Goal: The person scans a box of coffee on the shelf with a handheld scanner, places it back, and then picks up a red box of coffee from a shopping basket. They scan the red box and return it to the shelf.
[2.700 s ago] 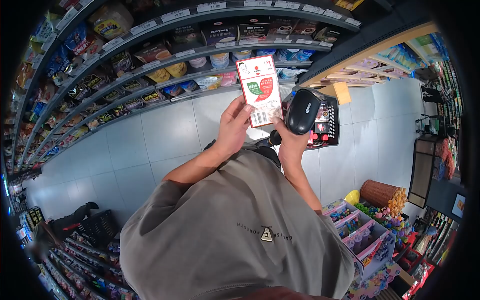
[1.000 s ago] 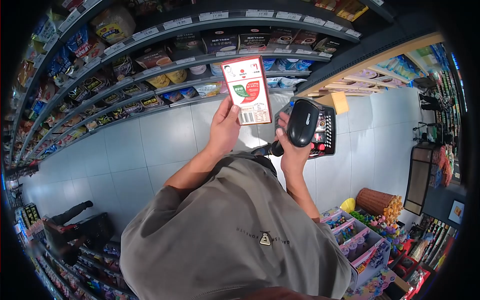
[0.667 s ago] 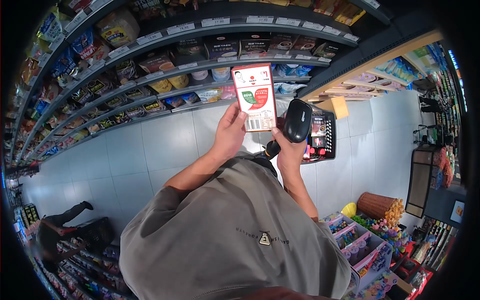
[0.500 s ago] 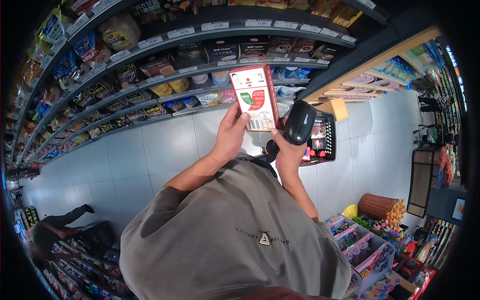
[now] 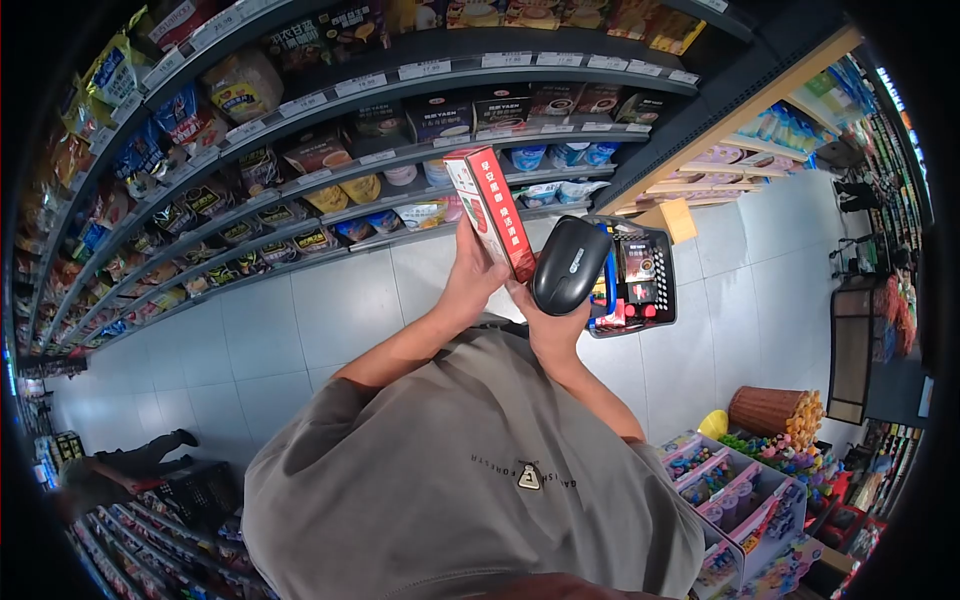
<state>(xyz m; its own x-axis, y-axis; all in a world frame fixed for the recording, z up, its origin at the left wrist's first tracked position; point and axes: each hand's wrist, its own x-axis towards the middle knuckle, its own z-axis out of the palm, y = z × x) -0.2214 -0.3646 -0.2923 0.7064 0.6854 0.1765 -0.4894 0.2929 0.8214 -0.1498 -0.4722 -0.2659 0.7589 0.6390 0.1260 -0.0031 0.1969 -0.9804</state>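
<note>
A narrow red-and-white carton (image 5: 492, 212) is in my left hand (image 5: 468, 278), fingers closed around its lower left side. Its red edge with white lettering faces up at me, and the white front is seen at a slant. My right hand (image 5: 552, 330) grips a black handheld barcode scanner (image 5: 574, 266), whose rounded head covers most of the fingers. The right thumb lies close to the carton's bottom end. Just past the scanner is a black shopping basket (image 5: 664, 298) with a blue handle, holding several packages, among them a dark coffee box (image 5: 637, 262).
Curved-looking shelves (image 5: 420, 150) of packaged drinks and snacks run across the front and left. A cardboard box (image 5: 670, 220) stands by the wooden shelf end. At lower right are a toy display (image 5: 735, 500) and a wicker basket (image 5: 765, 412). Another person (image 5: 125, 465) is at lower left.
The carton has turned in my left hand, from its white front facing me to its red edge. The scanner has moved slightly left and down, and its head has rotated.
</note>
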